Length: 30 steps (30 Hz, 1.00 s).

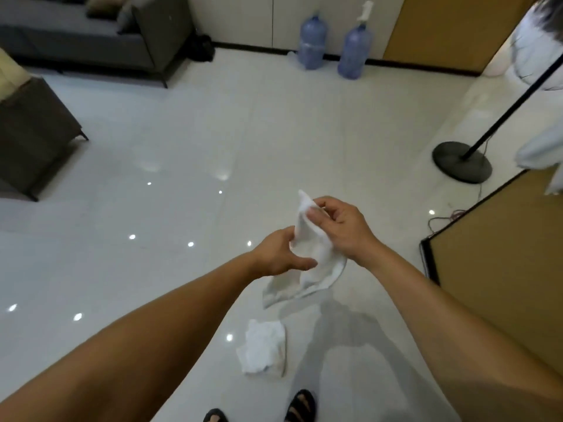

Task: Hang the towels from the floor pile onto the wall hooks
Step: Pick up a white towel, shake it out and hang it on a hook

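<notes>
A glossy pale tiled floor [182, 132] spreads out under us, dotted with reflections of ceiling lights. A grey sofa [91, 35] sits at the far left and a dark upholstered seat [33, 132] nearer on the same side. Two blue water bottles [312, 41] stand side by side against the far wall.

We hold a white towel [304, 236] up in front of us, well above the tiles. Our right hand [341, 226] pinches its upper corner between thumb and forefinger, with the other fingers curled in. Our left hand [283, 254] grips the cloth lower on its left edge, fingers bent behind the fabric and thumb stretched across the front. The rest of the towel hangs slack below both hands.

Below it, a crumpled pile [265, 345] of white towels lies on the floor, just ahead of our black sandals [301, 405], apart from the held towel.

To the right, the round black base [461, 161] of a stand rests on the tiles, and its pole slants up towards white cloth [536, 41] at the frame's upper edge. We cannot tell what that cloth hangs from. A tan wooden panel [502, 269] with a dark edge fills the lower right, with thin cables trailing on the floor beside it.
</notes>
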Tool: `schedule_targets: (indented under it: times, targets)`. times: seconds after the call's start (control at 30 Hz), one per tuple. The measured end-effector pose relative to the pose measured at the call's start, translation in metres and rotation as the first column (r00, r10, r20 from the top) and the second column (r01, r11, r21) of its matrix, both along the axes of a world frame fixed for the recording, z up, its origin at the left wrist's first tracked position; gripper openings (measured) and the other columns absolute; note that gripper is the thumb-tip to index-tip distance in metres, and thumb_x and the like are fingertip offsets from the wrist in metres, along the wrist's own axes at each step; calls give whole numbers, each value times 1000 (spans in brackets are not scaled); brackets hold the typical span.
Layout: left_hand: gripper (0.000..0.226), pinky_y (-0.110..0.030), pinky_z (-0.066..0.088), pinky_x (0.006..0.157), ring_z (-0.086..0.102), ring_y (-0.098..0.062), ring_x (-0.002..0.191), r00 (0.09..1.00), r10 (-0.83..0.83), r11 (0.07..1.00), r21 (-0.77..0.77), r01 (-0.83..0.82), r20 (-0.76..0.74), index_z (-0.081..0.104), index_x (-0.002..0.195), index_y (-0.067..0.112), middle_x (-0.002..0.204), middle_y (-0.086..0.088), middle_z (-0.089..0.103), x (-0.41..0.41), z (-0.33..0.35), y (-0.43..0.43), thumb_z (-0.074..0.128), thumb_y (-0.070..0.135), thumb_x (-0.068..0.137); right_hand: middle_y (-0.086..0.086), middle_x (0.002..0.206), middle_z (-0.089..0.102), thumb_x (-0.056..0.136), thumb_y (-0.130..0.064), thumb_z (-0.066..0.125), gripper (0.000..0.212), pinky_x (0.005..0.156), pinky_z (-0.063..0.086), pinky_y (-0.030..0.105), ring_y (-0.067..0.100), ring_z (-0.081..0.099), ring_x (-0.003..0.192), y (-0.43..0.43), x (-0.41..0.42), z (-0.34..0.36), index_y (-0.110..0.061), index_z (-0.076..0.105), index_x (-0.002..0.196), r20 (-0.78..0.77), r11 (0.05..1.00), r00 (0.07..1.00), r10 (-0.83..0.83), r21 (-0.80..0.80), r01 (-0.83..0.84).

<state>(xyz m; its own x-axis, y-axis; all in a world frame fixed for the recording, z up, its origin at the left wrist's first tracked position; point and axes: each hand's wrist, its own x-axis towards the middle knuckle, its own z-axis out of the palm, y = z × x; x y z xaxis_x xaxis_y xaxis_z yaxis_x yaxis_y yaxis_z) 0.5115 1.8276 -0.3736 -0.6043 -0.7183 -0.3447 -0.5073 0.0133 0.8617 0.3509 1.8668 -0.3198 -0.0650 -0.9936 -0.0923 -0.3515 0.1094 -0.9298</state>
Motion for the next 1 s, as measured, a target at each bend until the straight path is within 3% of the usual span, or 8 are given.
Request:
schedule_targets:
  times: [0.17, 0.3, 0.37, 0.5, 0.6, 0.77, 0.87, 1.0]
  targets:
    - [23, -23, 49, 77, 61, -16, 97, 988, -151, 988, -38, 153, 38, 61, 107, 26, 110, 4, 65, -64, 66, 15, 65, 32, 85, -15, 72, 67, 83, -46, 69, 10, 60, 53, 23, 4, 63, 66, 33, -68, 98, -37, 69, 79, 42, 970, 979, -199, -136, 203]
    - [38, -42, 54, 89, 63, -21, 103, 982, -138, 986, -108, 124, -131, 60, 110, 20, 111, 0, 66, -97, 127, 22, 64, 30, 74, -8, 74, 67, 76, -44, 77, 21, 67, 53, 34, 15, 63, 72, 80, -114, 131, -26, 66, 73, 30, 928, 940, -340, -153, 340]
    - [50, -38, 55, 88, 64, -19, 105, 932, -311, 950, -82, 301, -185, 58, 119, 24, 114, 2, 67, -115, 154, 32, 73, 25, 71, 3, 80, 66, 81, -41, 74, 21, 70, 52, 39, 22, 62, 76, 99, -125, 142, -23, 64, 75, 61, 893, 911, -408, -181, 412]
    - [58, -42, 53, 93, 65, -22, 104, 826, -564, 825, -29, 564, 5, 59, 122, 20, 115, -1, 67, -153, 177, 74, 81, 32, 71, -9, 65, 63, 75, -50, 73, 26, 58, 49, 25, 8, 59, 62, 126, -124, 171, -27, 66, 66, 72, 847, 880, -470, -243, 472]
    - [50, -46, 49, 98, 62, -28, 109, 814, -569, 818, 18, 575, -117, 55, 127, 13, 120, -9, 65, -173, 187, 100, 72, 26, 81, -16, 68, 67, 56, -57, 79, 28, 57, 50, 18, 1, 62, 64, 152, -124, 185, -35, 67, 69, 68, 801, 844, -533, -283, 528]
    - [43, -45, 55, 88, 67, -30, 98, 839, -307, 891, 173, 419, -450, 60, 119, 9, 107, -14, 69, -194, 236, 112, 66, 28, 81, -7, 114, 68, 47, -43, 93, 76, 85, 57, 31, 11, 65, 105, 233, -134, 161, -48, 55, 113, 46, 811, 822, -567, -146, 567]
    - [38, -45, 55, 88, 69, -31, 97, 808, -302, 855, 231, 464, -506, 65, 113, 7, 106, -16, 71, -206, 260, 121, 65, 27, 81, 0, 111, 71, 64, -32, 88, 57, 90, 55, 40, 16, 68, 100, 278, -128, 134, -24, 61, 114, -41, 761, 764, -644, 73, 645]
    - [48, -46, 54, 90, 68, -30, 100, 768, -374, 815, 211, 539, -520, 63, 117, 14, 110, -13, 70, -218, 267, 144, 74, 32, 74, 6, 95, 74, 83, -17, 74, 25, 81, 55, 35, 16, 70, 80, 317, -116, 141, -4, 70, 104, 0, 614, 615, -788, 55, 787]
